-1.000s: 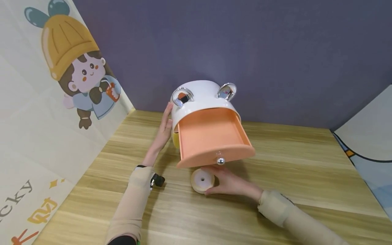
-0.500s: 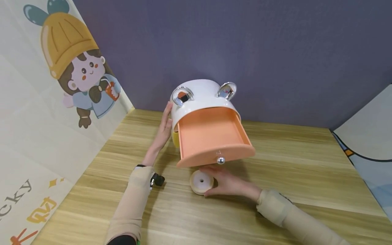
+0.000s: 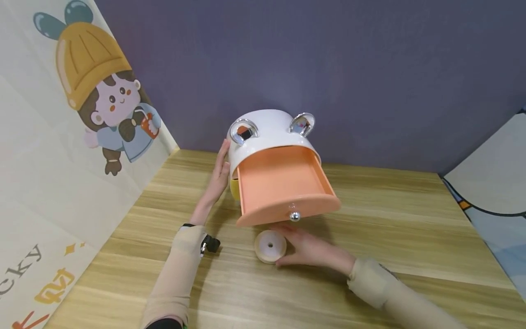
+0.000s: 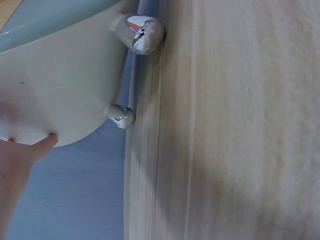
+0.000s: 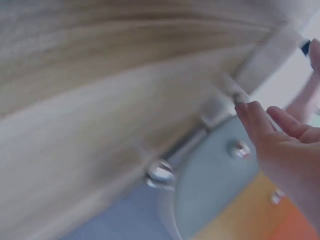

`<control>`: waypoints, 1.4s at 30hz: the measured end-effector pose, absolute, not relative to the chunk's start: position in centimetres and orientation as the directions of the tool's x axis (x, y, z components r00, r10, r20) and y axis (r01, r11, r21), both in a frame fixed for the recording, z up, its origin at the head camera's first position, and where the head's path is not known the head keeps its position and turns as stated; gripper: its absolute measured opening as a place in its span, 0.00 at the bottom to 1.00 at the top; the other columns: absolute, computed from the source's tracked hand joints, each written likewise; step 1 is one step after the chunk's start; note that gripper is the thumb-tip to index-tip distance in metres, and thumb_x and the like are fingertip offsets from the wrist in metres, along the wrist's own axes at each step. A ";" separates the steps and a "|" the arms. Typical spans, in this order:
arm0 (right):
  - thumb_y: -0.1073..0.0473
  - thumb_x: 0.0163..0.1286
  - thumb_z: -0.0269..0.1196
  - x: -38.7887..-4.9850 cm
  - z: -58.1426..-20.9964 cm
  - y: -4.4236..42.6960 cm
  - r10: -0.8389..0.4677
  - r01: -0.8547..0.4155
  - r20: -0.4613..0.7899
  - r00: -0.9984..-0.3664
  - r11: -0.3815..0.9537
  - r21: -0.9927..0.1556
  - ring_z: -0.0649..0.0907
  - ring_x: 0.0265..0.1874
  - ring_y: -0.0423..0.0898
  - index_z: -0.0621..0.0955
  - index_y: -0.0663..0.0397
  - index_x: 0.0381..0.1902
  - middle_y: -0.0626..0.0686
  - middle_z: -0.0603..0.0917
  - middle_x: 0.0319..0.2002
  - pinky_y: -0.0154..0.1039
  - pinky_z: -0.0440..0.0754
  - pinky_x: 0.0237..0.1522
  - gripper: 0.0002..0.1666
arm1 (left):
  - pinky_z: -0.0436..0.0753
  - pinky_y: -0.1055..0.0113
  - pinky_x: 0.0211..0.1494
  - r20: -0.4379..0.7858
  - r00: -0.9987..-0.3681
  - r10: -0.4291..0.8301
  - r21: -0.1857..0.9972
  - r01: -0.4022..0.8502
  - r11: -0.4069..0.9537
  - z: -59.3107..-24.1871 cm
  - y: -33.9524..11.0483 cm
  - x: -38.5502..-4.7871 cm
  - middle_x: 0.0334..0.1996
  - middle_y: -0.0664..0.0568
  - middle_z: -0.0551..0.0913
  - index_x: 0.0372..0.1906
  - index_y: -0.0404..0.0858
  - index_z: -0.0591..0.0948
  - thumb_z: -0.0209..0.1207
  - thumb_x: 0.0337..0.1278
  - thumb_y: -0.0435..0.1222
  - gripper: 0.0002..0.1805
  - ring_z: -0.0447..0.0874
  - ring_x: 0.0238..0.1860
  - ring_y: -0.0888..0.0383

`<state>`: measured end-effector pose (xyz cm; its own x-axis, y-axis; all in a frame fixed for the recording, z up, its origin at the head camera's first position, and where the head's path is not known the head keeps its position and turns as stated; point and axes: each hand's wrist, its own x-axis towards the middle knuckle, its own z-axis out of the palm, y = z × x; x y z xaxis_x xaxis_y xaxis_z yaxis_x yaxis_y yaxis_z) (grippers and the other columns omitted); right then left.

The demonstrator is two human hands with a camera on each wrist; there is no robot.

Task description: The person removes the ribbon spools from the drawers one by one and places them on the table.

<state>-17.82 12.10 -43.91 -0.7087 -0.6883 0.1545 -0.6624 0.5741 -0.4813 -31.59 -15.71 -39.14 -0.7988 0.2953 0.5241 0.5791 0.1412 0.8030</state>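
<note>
Near the back edge of the wooden bench [image 3: 394, 214], a glossy white cabinet [image 3: 267, 123] is standing, rounded like an animal's head. Its peach drawer [image 3: 281, 178] is jutting toward the bench's front edge, and yellow [image 5: 235, 210] and grey-green fronts [image 5: 210, 175] are showing beneath. The left hand [image 3: 216, 183] is resting, fingers extended, against the cabinet's left side. The right hand [image 3: 306, 247] is pinching a disc [image 3: 265, 246] just before the drawer; its face is looking pinkish-white, its rim tan, its middle pierced. A silver knob [image 3: 294, 216] is gleaming on the drawer.
</note>
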 end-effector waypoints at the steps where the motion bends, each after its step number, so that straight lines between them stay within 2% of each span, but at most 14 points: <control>1: 0.43 0.54 0.75 -17.6 -43.6 12.2 -0.685 -0.673 0.183 -0.705 0.566 -0.475 0.75 0.67 0.56 0.68 0.56 0.72 0.58 0.72 0.70 0.54 0.75 0.67 0.52 | 0.38 0.42 0.82 0.522 -0.800 0.294 0.804 0.577 0.141 -39.2 -15.7 -31.6 0.82 0.44 0.37 0.79 0.36 0.46 0.38 0.71 0.62 0.45 0.32 0.82 0.46; 3: 0.44 0.56 0.74 -17.0 -42.9 12.4 -0.675 -0.684 0.230 -0.701 0.545 -0.485 0.80 0.62 0.55 0.71 0.58 0.68 0.58 0.78 0.65 0.51 0.79 0.64 0.47 | 0.38 0.42 0.82 0.522 -0.801 0.293 0.806 0.576 0.140 -39.3 -15.7 -31.6 0.82 0.44 0.37 0.79 0.36 0.46 0.39 0.71 0.62 0.46 0.32 0.82 0.46; 6: 0.47 0.62 0.71 -16.2 -41.8 12.7 -0.668 -0.650 0.237 -0.706 0.477 -0.592 0.85 0.53 0.53 0.76 0.62 0.61 0.59 0.84 0.56 0.44 0.85 0.56 0.36 | 0.38 0.42 0.82 0.528 -0.798 0.290 0.802 0.581 0.137 -39.2 -15.6 -31.5 0.82 0.43 0.38 0.79 0.35 0.46 0.39 0.73 0.61 0.45 0.32 0.82 0.45; 8: 0.49 0.66 0.68 -15.7 -41.3 12.8 -0.660 -0.581 0.202 -0.724 0.425 -0.694 0.87 0.47 0.50 0.77 0.62 0.58 0.58 0.86 0.51 0.39 0.87 0.50 0.29 | 0.38 0.43 0.83 0.532 -0.796 0.290 0.800 0.584 0.136 -39.2 -15.6 -31.5 0.82 0.43 0.38 0.79 0.34 0.46 0.38 0.75 0.58 0.42 0.32 0.82 0.45; 11: 0.51 0.71 0.64 -14.9 -40.5 12.9 -0.633 -0.463 0.146 -0.760 0.372 -0.804 0.87 0.44 0.43 0.79 0.62 0.57 0.57 0.87 0.47 0.34 0.87 0.46 0.24 | 0.38 0.43 0.83 0.525 -0.800 0.292 0.805 0.578 0.137 -39.2 -15.6 -31.5 0.82 0.43 0.38 0.79 0.35 0.46 0.38 0.77 0.55 0.40 0.32 0.82 0.45; 14: 0.55 0.74 0.60 -14.5 -39.8 12.8 -0.605 -0.326 0.100 -0.790 0.277 -0.904 0.87 0.43 0.38 0.78 0.68 0.57 0.61 0.88 0.46 0.40 0.88 0.47 0.22 | 0.38 0.43 0.83 0.515 -0.806 0.293 0.810 0.569 0.140 -39.2 -15.6 -31.5 0.82 0.44 0.38 0.80 0.36 0.45 0.38 0.76 0.56 0.40 0.32 0.82 0.46; 17: 0.58 0.76 0.56 -14.4 -39.0 12.8 -0.583 -0.204 0.079 -0.808 0.153 -0.967 0.88 0.41 0.37 0.75 0.76 0.57 0.70 0.85 0.45 0.48 0.87 0.47 0.23 | 0.38 0.43 0.82 0.513 -0.807 0.292 0.812 0.566 0.139 -39.2 -15.7 -31.5 0.82 0.44 0.37 0.80 0.36 0.45 0.38 0.75 0.58 0.41 0.32 0.82 0.45; 22: 0.58 0.80 0.51 -14.7 -38.1 12.7 -0.540 -0.162 0.093 -0.836 0.082 -0.983 0.88 0.39 0.38 0.74 0.81 0.55 0.75 0.84 0.44 0.47 0.88 0.46 0.25 | 0.37 0.43 0.83 0.513 -0.809 0.286 0.812 0.566 0.145 -39.2 -15.7 -31.5 0.82 0.44 0.38 0.80 0.36 0.45 0.37 0.78 0.53 0.38 0.32 0.82 0.45; 26: 0.57 0.81 0.49 -14.8 -37.7 12.6 -0.514 -0.137 0.077 -0.854 0.079 -0.987 0.89 0.39 0.39 0.74 0.82 0.54 0.76 0.84 0.43 0.44 0.89 0.46 0.26 | 0.38 0.45 0.83 0.504 -0.815 0.285 0.814 0.559 0.158 -39.2 -15.6 -31.5 0.82 0.45 0.38 0.80 0.37 0.45 0.37 0.79 0.49 0.35 0.33 0.82 0.46; 30: 0.55 0.81 0.49 -14.9 -37.6 12.6 -0.491 -0.116 0.059 -0.869 0.087 -0.989 0.89 0.38 0.40 0.75 0.81 0.54 0.75 0.85 0.43 0.42 0.89 0.44 0.27 | 0.39 0.45 0.83 0.531 -0.799 0.281 0.794 0.585 0.165 -39.2 -15.6 -31.4 0.81 0.41 0.39 0.79 0.33 0.46 0.36 0.81 0.44 0.33 0.34 0.82 0.44; 33: 0.54 0.81 0.49 -14.8 -37.6 12.8 -0.478 -0.105 0.049 -0.877 0.090 -0.990 0.89 0.37 0.41 0.76 0.80 0.53 0.73 0.86 0.42 0.43 0.89 0.44 0.27 | 0.40 0.43 0.83 0.552 -0.786 0.277 0.777 0.606 0.171 -39.2 -15.5 -31.4 0.81 0.38 0.40 0.78 0.30 0.46 0.36 0.81 0.40 0.31 0.35 0.81 0.41; 39: 0.53 0.81 0.49 -14.4 -37.0 13.3 -0.470 -0.063 0.033 -0.882 0.048 -0.997 0.90 0.37 0.44 0.76 0.81 0.53 0.72 0.86 0.42 0.42 0.89 0.43 0.29 | 0.40 0.43 0.83 0.538 -0.794 0.282 0.784 0.595 0.177 -39.4 -15.6 -31.5 0.81 0.40 0.39 0.78 0.31 0.46 0.35 0.79 0.33 0.29 0.34 0.82 0.42; 42: 0.52 0.81 0.49 -14.5 -36.4 13.3 -0.455 -0.054 0.040 -0.890 0.018 -0.998 0.90 0.36 0.43 0.76 0.81 0.53 0.62 0.89 0.40 0.40 0.89 0.42 0.30 | 0.40 0.43 0.83 0.535 -0.796 0.283 0.788 0.591 0.175 -39.4 -15.6 -31.6 0.81 0.40 0.39 0.79 0.32 0.46 0.34 0.77 0.28 0.30 0.34 0.82 0.42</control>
